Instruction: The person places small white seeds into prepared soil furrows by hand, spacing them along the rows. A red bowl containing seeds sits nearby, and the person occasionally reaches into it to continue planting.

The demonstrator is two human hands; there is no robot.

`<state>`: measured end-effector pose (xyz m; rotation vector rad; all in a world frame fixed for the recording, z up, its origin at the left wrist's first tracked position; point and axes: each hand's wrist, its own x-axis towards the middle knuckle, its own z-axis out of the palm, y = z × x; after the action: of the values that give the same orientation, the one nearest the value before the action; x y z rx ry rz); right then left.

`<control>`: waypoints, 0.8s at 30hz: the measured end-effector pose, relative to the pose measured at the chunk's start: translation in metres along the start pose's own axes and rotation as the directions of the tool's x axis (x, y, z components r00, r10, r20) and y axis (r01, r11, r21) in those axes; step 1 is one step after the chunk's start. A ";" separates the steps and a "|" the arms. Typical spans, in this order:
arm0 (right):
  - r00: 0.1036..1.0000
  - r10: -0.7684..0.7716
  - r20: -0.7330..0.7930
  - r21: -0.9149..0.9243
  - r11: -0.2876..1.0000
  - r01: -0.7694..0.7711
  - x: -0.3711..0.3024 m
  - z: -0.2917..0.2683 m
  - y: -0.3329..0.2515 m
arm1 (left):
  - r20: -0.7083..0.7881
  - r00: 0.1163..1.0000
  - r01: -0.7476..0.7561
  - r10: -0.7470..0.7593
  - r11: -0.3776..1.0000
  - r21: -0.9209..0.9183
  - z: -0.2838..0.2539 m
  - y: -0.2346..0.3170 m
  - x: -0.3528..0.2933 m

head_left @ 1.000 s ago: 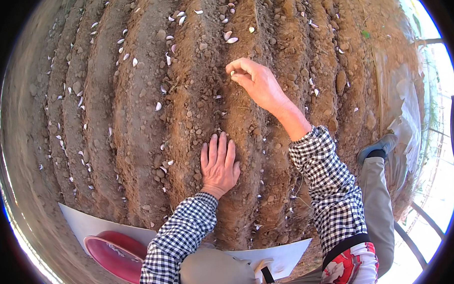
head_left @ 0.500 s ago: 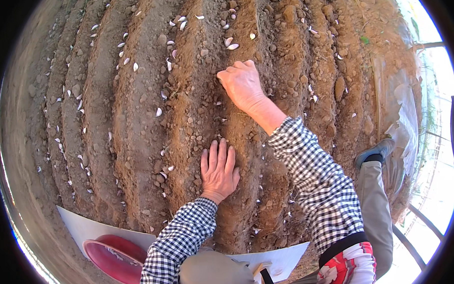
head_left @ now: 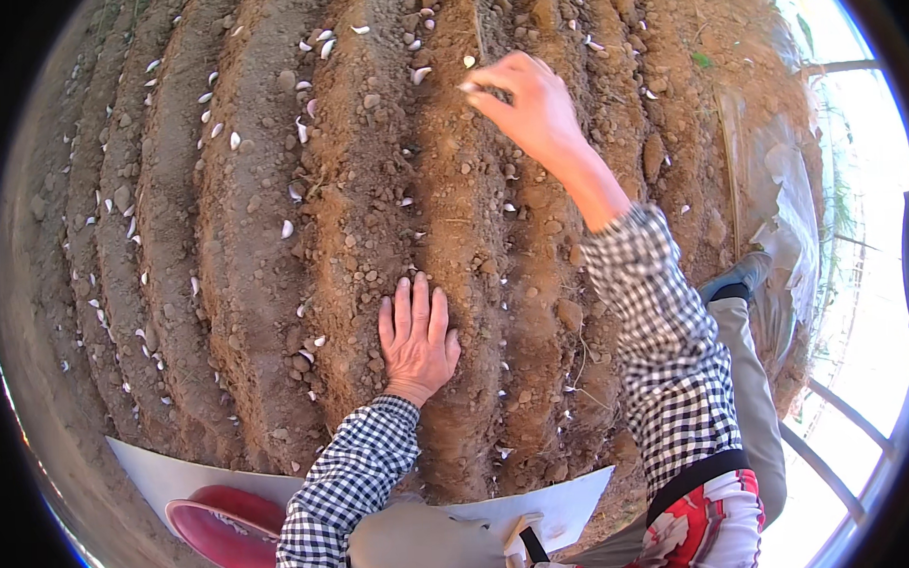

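Note:
My right hand [head_left: 530, 103] is raised over the soil, with thumb and forefinger pinched on a garlic clove [head_left: 468, 86], whose pale tip shows. Just left of it, a white garlic clove [head_left: 421, 75] lies on the furrow's edge, and another clove [head_left: 469, 61] rests beyond the fingertips. Palm down, my left hand [head_left: 417, 345] lies flat on the ridged soil [head_left: 454, 274] with its fingers stretched out, holding nothing. Several more cloves sit in the furrows to either side.
At the lower left a red bowl [head_left: 208, 538] with pale cloves inside stands on a white board [head_left: 145, 465]. A second piece of board [head_left: 572, 500] shows by my knee. On the right are my shoe [head_left: 740, 276], plastic sheeting [head_left: 787, 212] and curved dark bars [head_left: 830, 486].
My right hand has risen from the furrow and shifted right and away, now pinching a clove; one of two cloves beside it is gone. The view shifted slightly; my left hand stays put.

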<state>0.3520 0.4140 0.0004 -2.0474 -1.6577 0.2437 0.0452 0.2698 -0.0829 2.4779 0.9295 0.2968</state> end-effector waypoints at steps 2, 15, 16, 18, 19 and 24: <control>0.986 0.123 0.112 0.057 0.990 -0.130 -0.031 -0.017 0.015 | 0.015 1.000 0.002 -0.002 1.000 0.019 0.000 -0.001 -0.001; 0.995 -0.062 -0.079 -0.432 0.902 0.022 -0.076 0.021 0.060 | 0.028 1.000 -0.014 0.013 0.998 0.067 0.000 0.002 0.001; 0.996 -0.062 -0.064 -0.454 0.891 0.027 -0.073 0.025 0.059 | 0.030 0.999 -0.014 0.012 0.998 0.066 -0.001 0.001 0.001; 1.000 -0.016 0.003 -0.478 0.878 0.015 -0.072 0.025 0.062 | 0.028 0.999 -0.020 0.018 0.998 0.067 -0.001 0.001 0.000; 1.000 -0.022 -0.023 -0.447 0.894 0.009 -0.073 0.025 0.060 | 0.024 1.000 -0.019 0.017 0.998 0.065 0.000 0.001 0.000; 0.994 -0.048 -0.098 -0.345 0.939 0.012 -0.071 0.026 0.059 | 0.027 1.000 -0.017 0.016 0.998 0.064 -0.003 0.002 0.001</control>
<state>0.3742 0.3442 -0.0619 -2.2370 -1.7623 -0.1771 0.0458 0.2701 -0.0789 2.5430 0.9218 0.2423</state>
